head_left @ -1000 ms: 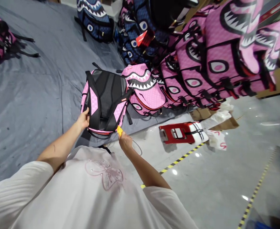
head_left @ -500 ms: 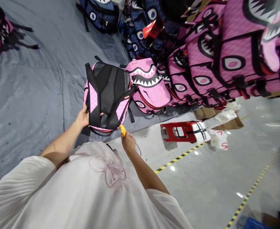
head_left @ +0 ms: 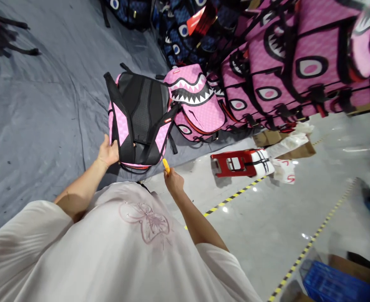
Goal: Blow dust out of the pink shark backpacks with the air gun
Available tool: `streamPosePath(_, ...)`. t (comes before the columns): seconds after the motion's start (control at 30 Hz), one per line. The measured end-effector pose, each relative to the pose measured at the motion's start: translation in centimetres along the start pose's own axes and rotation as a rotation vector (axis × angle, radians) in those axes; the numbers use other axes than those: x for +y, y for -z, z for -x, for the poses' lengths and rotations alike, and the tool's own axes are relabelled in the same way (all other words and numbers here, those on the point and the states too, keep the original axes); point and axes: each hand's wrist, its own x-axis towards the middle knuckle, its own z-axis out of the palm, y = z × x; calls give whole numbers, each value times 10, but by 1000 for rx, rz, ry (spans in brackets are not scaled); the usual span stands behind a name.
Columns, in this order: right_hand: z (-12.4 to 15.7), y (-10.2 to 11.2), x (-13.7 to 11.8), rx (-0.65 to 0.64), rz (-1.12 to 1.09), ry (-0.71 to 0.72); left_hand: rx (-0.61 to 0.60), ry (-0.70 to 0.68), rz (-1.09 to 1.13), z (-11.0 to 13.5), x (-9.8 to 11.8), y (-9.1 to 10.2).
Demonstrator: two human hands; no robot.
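A pink and black backpack (head_left: 143,109) lies with its padded back and shoulder straps facing up on the grey sheet. My left hand (head_left: 108,152) grips its lower left side, with some fingers hidden behind a strap. Closed in my right hand (head_left: 174,181) is a small yellow tool (head_left: 166,165). Its thin tip is at the lower right edge of the backpack, by the strap's end; I cannot make out its exact kind or whether it touches. Touching the backpack on the right is another pink backpack (head_left: 200,102) with a shark-mouth print, front up.
Many pink backpacks (head_left: 274,93) are piled to the right, with blue ones (head_left: 177,42) behind. On the floor are a red and white object (head_left: 235,163), cardboard (head_left: 268,137) and striped tape (head_left: 235,195). A blue crate (head_left: 336,279) stands at lower right. The grey sheet (head_left: 46,113) spreads left.
The view has shifted, so most things sit a little higher in it. The yellow tool has turned and moved slightly right. My left hand keeps its hold on the backpack.
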Motion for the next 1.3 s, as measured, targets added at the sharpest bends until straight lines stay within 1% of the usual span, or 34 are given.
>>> streamPosePath(0.07, 15, 5, 4, -12, -12, -13, 24, 9, 1, -2, -1, 2)
streamPosePath(0.17, 55, 5, 13, -58, -34, -39, 43, 28, 19, -6, -2, 6)
streamPosePath(0.27, 94, 1, 14, -186, -110, -39, 45, 56, 37, -10, -2, 10)
streamPosePath(0.33, 106, -1, 7, -269, -175, -12, 50, 67, 39, -11, -2, 11)
streamPosePath(0.43, 104, 0, -11, -295, -180, 11, 51, 61, 28, -10, -2, 10)
streamPosePath(0.57, 85, 5, -35, -320, -158, 6, 31, 62, 25, -8, -1, 6)
streamPosePath(0.63, 75, 5, -47, -334, -188, 61, 27, 41, 32, -10, -5, 4)
streamPosePath(0.7, 65, 4, -58, -332, -224, 155, 49, -10, 28, -15, -12, 2)
streamPosePath(0.77, 58, 5, -62, -340, -254, 231, 83, -27, -14, -22, -22, -1)
streamPosePath(0.8, 56, 6, -60, -348, -251, 239, 98, -17, -50, -26, -26, -3)
streamPosePath(0.83, 55, 7, -55, -358, -239, 226, 113, 1, -97, -30, -30, -3)
streamPosePath(0.87, 53, 7, -48, -357, -195, 179, 131, 5, -149, -33, -32, -3)
streamPosePath(0.9, 50, 8, -41, -323, -135, 125, 149, -16, -211, -35, -33, -3)
streamPosePath(0.93, 47, 7, -34, -288, -89, 63, 193, -64, -299, -36, -33, -1)
streamPosePath(0.97, 44, 6, -28, -269, -76, 40, 249, -114, -427, -35, -32, 1)
streamPosePath(1.03, 42, 4, -24, -284, -182, 140, 364, -233, -742, -27, -32, 5)
streamPosePath(1.07, 44, 4, -24, -300, -254, 196, 403, -314, -907, -20, -33, 7)
streamPosePath(1.1, 47, 4, -24, -319, -319, 228, 423, -414, -1056, -13, -34, 8)
streamPosePath(1.13, 52, 6, -22, -339, -367, 232, 420, -522, -1175, -7, -35, 8)
streamPosePath(1.2, 62, 14, -13, -388, -433, 182, 396, -690, -1300, -1, -36, 9)
streamPosePath(1.23, 67, 19, -6, -433, -475, 177, 390, -731, -1317, -1, -34, 10)
streamPosePath(1.3, 72, 34, 9, -545, -592, 238, 382, -779, -1333, -8, -28, 11)
